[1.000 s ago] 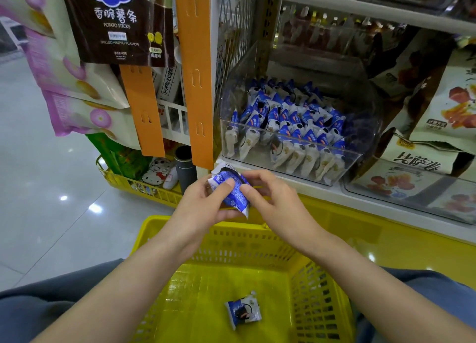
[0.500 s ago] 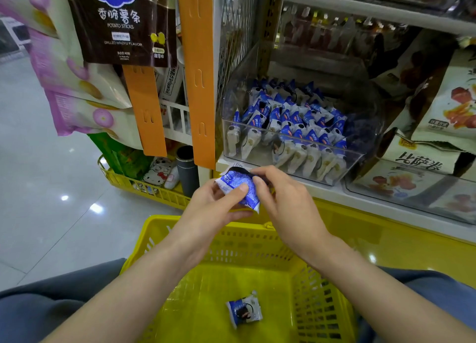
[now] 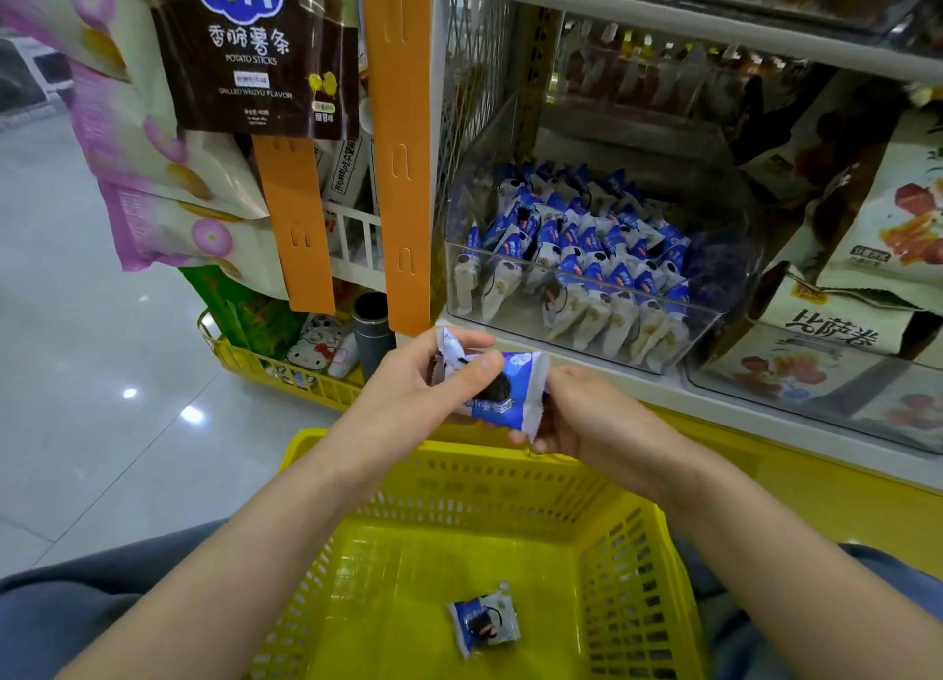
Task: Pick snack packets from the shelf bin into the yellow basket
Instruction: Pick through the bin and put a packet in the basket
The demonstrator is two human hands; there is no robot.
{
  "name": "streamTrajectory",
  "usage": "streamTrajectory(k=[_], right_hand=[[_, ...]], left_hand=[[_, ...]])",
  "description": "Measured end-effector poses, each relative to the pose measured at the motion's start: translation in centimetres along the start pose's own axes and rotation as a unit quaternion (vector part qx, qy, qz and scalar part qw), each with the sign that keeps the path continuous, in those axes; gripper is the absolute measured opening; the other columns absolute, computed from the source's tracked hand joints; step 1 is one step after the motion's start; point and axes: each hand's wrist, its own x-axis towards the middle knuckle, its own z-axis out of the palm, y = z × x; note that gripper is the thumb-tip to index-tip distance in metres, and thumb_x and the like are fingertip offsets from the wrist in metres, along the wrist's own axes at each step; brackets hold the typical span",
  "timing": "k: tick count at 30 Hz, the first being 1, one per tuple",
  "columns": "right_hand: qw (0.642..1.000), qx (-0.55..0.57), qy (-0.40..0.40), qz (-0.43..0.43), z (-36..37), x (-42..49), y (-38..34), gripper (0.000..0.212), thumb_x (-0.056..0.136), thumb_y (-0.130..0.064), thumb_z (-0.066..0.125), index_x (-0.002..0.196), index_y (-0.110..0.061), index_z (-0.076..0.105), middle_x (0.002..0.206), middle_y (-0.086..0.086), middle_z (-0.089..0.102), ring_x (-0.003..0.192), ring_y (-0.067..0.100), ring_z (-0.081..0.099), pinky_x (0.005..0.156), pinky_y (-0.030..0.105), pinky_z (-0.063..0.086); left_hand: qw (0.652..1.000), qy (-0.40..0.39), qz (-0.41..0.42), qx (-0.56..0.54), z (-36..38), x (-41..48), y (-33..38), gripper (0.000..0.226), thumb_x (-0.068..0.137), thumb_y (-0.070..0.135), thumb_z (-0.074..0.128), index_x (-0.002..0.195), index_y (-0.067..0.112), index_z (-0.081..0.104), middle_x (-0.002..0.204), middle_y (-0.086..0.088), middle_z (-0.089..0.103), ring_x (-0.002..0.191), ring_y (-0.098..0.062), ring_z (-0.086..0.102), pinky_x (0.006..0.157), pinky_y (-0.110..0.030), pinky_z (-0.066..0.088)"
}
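A blue and white snack packet (image 3: 505, 391) is held between both hands above the far rim of the yellow basket (image 3: 633, 577). My left hand (image 3: 418, 388) grips its left end with thumb on top. My right hand (image 3: 587, 419) holds its right end from below. One more blue packet (image 3: 484, 618) lies on the basket floor. The clear shelf bin (image 3: 709, 317) behind the hands holds several packets of the same kind (image 3: 587, 255).
An orange hanging strip (image 3: 403, 169) and potato stick bags (image 3: 260, 51) hang left of the bin. Larger snack bags (image 3: 842, 332) fill the bin to the right. A lower yellow rack (image 3: 286, 373) stands at floor level on the left. Grey tiled floor lies beyond.
Both hands have turned the packet so its blue face lies flatter and more to the right. The hands stay above the basket's far rim.
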Motion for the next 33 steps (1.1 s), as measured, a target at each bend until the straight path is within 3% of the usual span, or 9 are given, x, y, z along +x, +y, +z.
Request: streamTrajectory(k=[3,7,12,18,21,24,26,29,33], right_hand=[[0.999,0.03,-0.007,0.008,-0.4,-0.2,-0.1,0.038,0.101,-0.032,0.029,0.093,-0.017,0.063,0.072,0.002,0.07,0.053,0.005,0.062,0.046,0.013,0.046],[0.997,-0.04,0.037,-0.064,-0.7,0.0,0.2,0.048,0.092,-0.054,0.027,0.103,-0.025,0.064,0.099,-0.005,0.07,0.09,0.008,0.067,0.074,0.021,0.056],[0.981,-0.058,0.089,-0.16,-0.5,-0.2,0.2,0.008,0.091,-0.017,0.056,0.089,-0.019,0.064,0.088,0.001,0.067,0.065,-0.008,0.061,0.052,0.009,0.046],[0.99,-0.007,0.037,-0.138,0.4,0.1,0.6,0.015,0.087,0.002,0.056,0.09,-0.013,0.055,0.084,0.005,0.052,0.064,0.01,0.056,0.057,0.019,0.056],[0.99,0.01,0.044,-0.133,0.4,0.1,0.8,0.017,0.088,0.003,0.054,0.097,-0.012,0.051,0.089,0.008,0.052,0.068,0.013,0.058,0.059,0.019,0.056],[0.985,0.104,0.065,-0.125,0.1,0.2,1.2,0.022,0.088,0.002,0.055,0.103,-0.011,0.047,0.09,0.007,0.055,0.072,0.011,0.063,0.065,0.021,0.057],[0.982,0.12,0.066,-0.127,0.1,0.3,1.4,0.024,0.087,0.003,0.057,0.1,-0.014,0.047,0.091,0.006,0.055,0.071,0.009,0.064,0.066,0.02,0.057],[0.985,-0.036,0.079,-0.146,-0.1,0.7,1.8,0.031,0.083,0.002,0.062,0.095,-0.021,0.045,0.091,0.003,0.057,0.07,0.006,0.061,0.067,0.02,0.054],[0.953,-0.171,0.119,-0.221,-0.7,0.7,1.5,0.053,0.078,-0.01,0.072,0.114,-0.031,0.039,0.11,-0.016,0.053,0.102,-0.005,0.053,0.09,0.013,0.045]], left_hand=[[1.0,-0.003,-0.012,-0.024,0.0,0.1,0.0,0.037,0.073,0.043,0.059,0.104,0.022,0.064,0.097,-0.001,0.072,0.085,-0.018,0.07,0.073,-0.03,0.058],[0.997,0.066,-0.017,0.017,-0.6,0.5,-0.5,0.015,0.083,0.028,0.063,0.098,0.024,0.065,0.085,0.004,0.072,0.072,-0.004,0.068,0.055,-0.018,0.053],[0.996,0.081,-0.035,0.003,-0.5,0.7,-0.8,0.027,0.084,0.032,0.062,0.106,0.017,0.06,0.089,-0.002,0.072,0.081,-0.014,0.068,0.069,-0.027,0.054],[0.99,0.121,-0.026,-0.074,-0.6,0.8,-0.8,0.023,0.094,0.029,0.049,0.085,0.012,0.061,0.074,0.001,0.068,0.068,-0.01,0.06,0.065,-0.025,0.047],[0.986,0.095,-0.056,-0.127,-0.4,0.7,-1.0,0.025,0.086,0.036,0.055,0.095,0.014,0.061,0.082,-0.001,0.071,0.072,-0.012,0.064,0.066,-0.026,0.049],[0.985,0.049,-0.085,-0.14,0.3,0.6,-1.2,0.047,0.069,0.037,0.066,0.106,0.01,0.059,0.099,-0.004,0.072,0.087,-0.016,0.068,0.075,-0.032,0.053],[0.987,0.056,-0.083,-0.125,0.8,0.6,-1.4,0.041,0.071,0.029,0.068,0.106,0.01,0.059,0.101,-0.005,0.072,0.091,-0.016,0.068,0.08,-0.032,0.054],[0.995,0.099,-0.022,0.007,0.5,0.9,-1.5,0.023,0.081,0.02,0.068,0.101,0.013,0.059,0.097,-0.004,0.07,0.089,-0.014,0.065,0.071,-0.02,0.051],[0.975,0.073,0.062,0.202,-0.4,1.2,-1.2,0.022,0.081,0.022,0.069,0.1,0.026,0.059,0.094,0.014,0.061,0.085,0.011,0.056,0.069,-0.007,0.043]])
